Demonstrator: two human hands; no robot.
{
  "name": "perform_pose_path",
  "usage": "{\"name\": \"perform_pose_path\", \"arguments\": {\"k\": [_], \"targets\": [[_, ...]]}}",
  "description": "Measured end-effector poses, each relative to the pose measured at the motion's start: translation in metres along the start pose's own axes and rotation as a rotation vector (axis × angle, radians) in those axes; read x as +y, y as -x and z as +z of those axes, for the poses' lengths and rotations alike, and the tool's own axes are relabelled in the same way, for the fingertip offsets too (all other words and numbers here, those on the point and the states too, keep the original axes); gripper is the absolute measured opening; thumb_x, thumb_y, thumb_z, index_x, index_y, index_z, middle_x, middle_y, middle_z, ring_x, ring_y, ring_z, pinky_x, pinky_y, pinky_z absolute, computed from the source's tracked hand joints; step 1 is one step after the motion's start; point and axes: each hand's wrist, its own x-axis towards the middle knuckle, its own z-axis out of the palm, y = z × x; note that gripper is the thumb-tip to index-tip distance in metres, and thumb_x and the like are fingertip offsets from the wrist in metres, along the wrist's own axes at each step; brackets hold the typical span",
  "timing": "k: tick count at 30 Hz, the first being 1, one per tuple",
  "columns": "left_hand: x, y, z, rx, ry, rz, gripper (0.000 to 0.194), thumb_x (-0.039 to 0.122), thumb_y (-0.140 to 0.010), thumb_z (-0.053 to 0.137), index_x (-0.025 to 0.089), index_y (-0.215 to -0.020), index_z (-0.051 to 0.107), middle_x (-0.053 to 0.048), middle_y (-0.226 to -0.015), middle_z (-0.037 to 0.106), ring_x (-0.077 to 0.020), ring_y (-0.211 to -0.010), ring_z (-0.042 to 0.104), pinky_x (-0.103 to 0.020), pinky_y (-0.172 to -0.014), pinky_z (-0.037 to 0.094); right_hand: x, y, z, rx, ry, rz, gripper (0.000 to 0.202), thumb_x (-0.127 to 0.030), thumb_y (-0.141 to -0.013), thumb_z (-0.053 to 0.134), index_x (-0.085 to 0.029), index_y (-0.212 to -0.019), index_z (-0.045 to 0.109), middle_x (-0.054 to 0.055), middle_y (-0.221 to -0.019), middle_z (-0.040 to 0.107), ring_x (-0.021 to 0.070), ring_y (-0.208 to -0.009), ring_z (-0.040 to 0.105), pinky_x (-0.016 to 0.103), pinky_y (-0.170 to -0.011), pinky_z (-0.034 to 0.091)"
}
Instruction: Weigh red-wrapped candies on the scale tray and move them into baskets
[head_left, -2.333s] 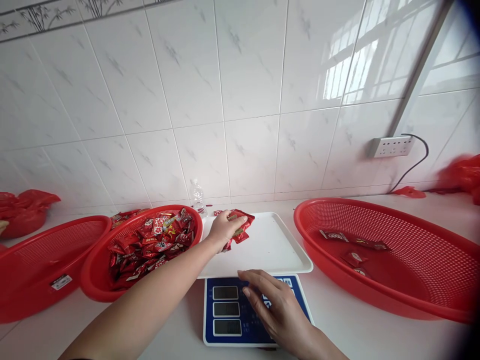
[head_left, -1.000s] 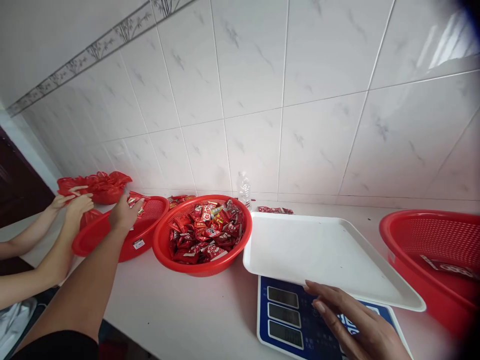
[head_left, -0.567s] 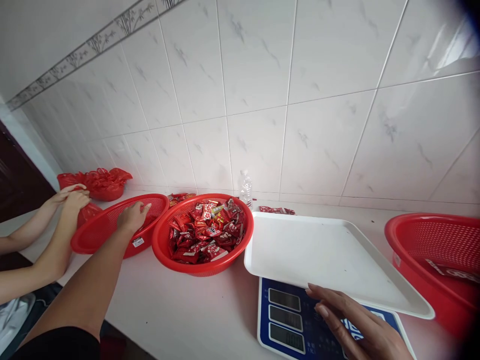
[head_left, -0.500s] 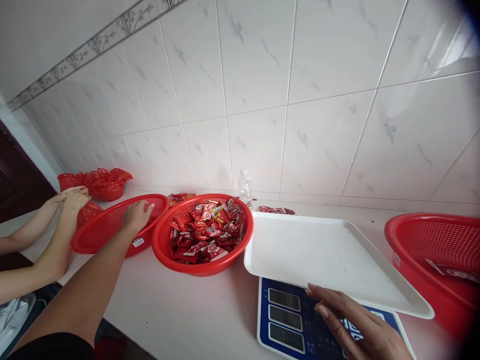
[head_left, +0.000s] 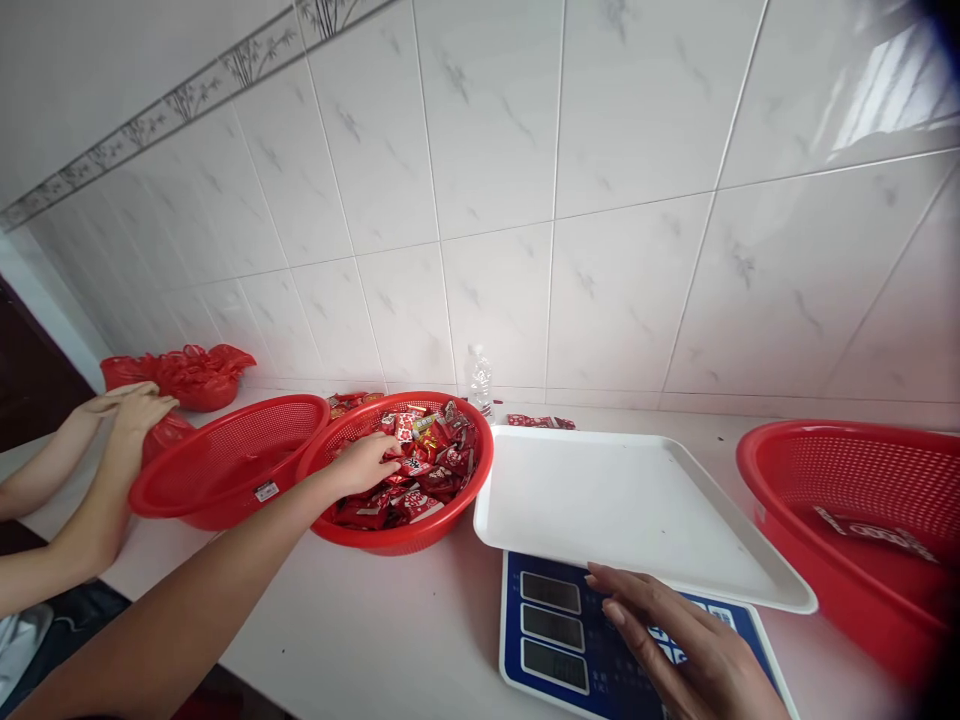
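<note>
My left hand [head_left: 366, 464] is over the red basket [head_left: 367, 541] heaped with small red snack packets [head_left: 442, 455]. Its fingers are loosely bent and apart, close to the packets; no packet shows in its grasp. My right hand [head_left: 675, 635] hovers over the blue keypad of a digital scale [head_left: 553, 628], fingers stretched out and holding nothing. Behind that hand, a white tray [head_left: 585, 490] sits on top of the scale. The hand hides part of the keys.
Left of the packets stands another red basket [head_left: 187, 440]. A co-worker's hands [head_left: 135, 405] rest by red plastic bags [head_left: 199, 375]. A clear bottle [head_left: 480, 380] and flat packets [head_left: 540, 422] are near the tiled wall. At right, a red basket [head_left: 847, 430] holds a packet [head_left: 874, 532].
My left hand has moved right, from the left basket to the basket of packets. My right hand stays above the scale. The view has shifted slightly to the right.
</note>
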Motion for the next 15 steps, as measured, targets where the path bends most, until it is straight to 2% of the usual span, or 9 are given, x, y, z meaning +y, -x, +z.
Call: {"name": "perform_pose_path", "arguments": {"k": [6, 10, 12, 15], "targets": [[0.015, -0.009, 0.011, -0.064, -0.047, 0.076, 0.022, 0.025, -0.08, 0.054, 0.022, -0.1, 0.063, -0.007, -0.11, 0.063, -0.0234, -0.1, 0.06, -0.033, -0.087, 0.046, 0.003, 0.004, 0.002, -0.003, -0.021, 0.007, 0.025, -0.032, -0.095, 0.048, -0.022, -0.113, 0.063, 0.007, -0.099, 0.075, 0.014, -0.084, 0.073, 0.013, -0.072, 0.056], [0.009, -0.022, 0.008, -0.086, -0.11, 0.016, 0.026, 0.019, -0.08, 0.046, 0.022, -0.099, 0.064, -0.007, -0.11, 0.064, -0.0235, -0.107, 0.058, -0.032, -0.093, 0.043, 0.004, 0.005, 0.002, -0.022, -0.049, 0.022, 0.027, -0.031, -0.094, 0.048, -0.023, -0.116, 0.063, 0.007, -0.1, 0.075, 0.0153, -0.086, 0.073, 0.015, -0.073, 0.057], [0.002, -0.027, 0.005, -0.116, -0.132, -0.035, 0.028, 0.017, -0.074, 0.05, 0.022, -0.098, 0.064, -0.008, -0.109, 0.065, -0.0251, -0.104, 0.06, -0.033, -0.088, 0.045, 0.005, 0.007, 0.002, -0.038, -0.051, 0.028, 0.028, -0.03, -0.094, 0.049, -0.022, -0.117, 0.062, 0.007, -0.101, 0.074, 0.0162, -0.087, 0.072, 0.016, -0.073, 0.058], [-0.011, -0.031, 0.003, -0.186, -0.155, -0.097, 0.049, 0.013, -0.057, 0.06, 0.022, -0.105, 0.064, -0.011, -0.117, 0.063, -0.0273, -0.092, 0.065, -0.031, -0.073, 0.049, 0.006, 0.009, 0.001, -0.068, -0.051, 0.038, 0.029, -0.028, -0.094, 0.05, -0.022, -0.12, 0.061, 0.008, -0.104, 0.073, 0.0166, -0.089, 0.072, 0.017, -0.074, 0.058]]}}
